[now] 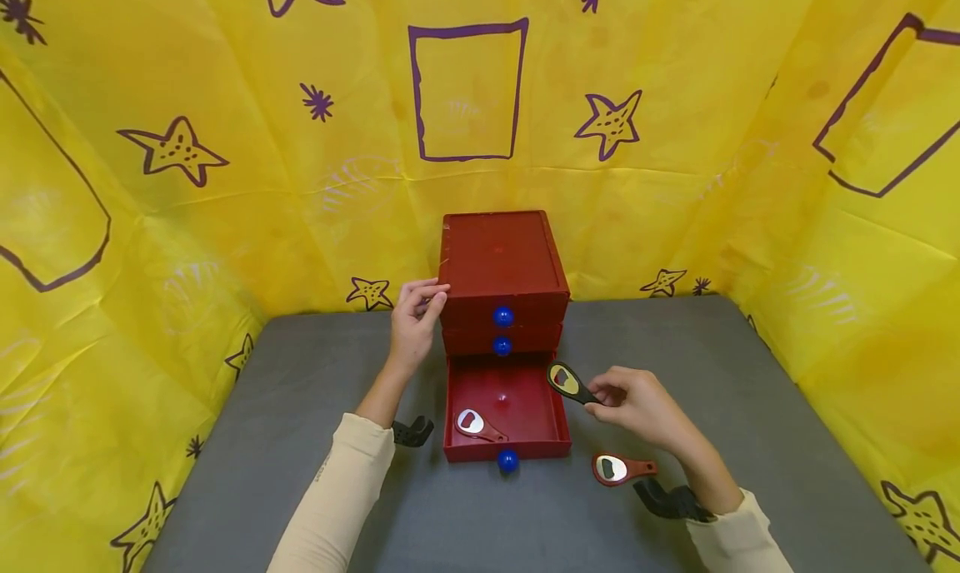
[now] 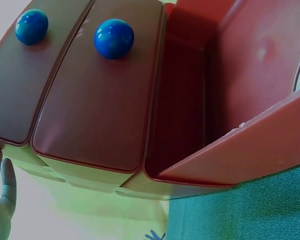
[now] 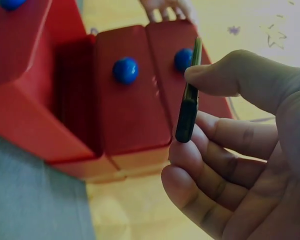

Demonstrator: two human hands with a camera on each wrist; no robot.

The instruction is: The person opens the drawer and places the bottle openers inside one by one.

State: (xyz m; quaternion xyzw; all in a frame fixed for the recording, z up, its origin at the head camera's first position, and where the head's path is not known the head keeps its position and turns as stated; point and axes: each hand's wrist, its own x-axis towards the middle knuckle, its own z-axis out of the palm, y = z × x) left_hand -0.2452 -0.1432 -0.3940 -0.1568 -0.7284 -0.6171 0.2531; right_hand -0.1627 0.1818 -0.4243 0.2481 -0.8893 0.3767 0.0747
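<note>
A red three-drawer unit [image 1: 497,256] with blue knobs has its bottom drawer [image 1: 480,452] pulled out. Inside that drawer lies a bottle opener [image 1: 470,421] with a red handle. My left hand [image 1: 416,323] rests its fingertips against the unit's upper left side, fingers mostly straight. Between thumb and fingers, my right hand [image 1: 637,402] pinches a black bottle opener [image 1: 564,379] by its handle end, its head over the drawer's right edge. The right wrist view shows this black opener [image 3: 187,117] edge-on. Another red bottle opener [image 1: 611,470] lies right of the drawer.
The unit stands on a grey table [image 1: 315,373], close to the yellow cloth wall [image 1: 360,223] at the back. Yellow cloth also rises on both sides. A black wrist-camera mount [image 1: 667,502] hangs from the right wrist, close to the red opener on the table.
</note>
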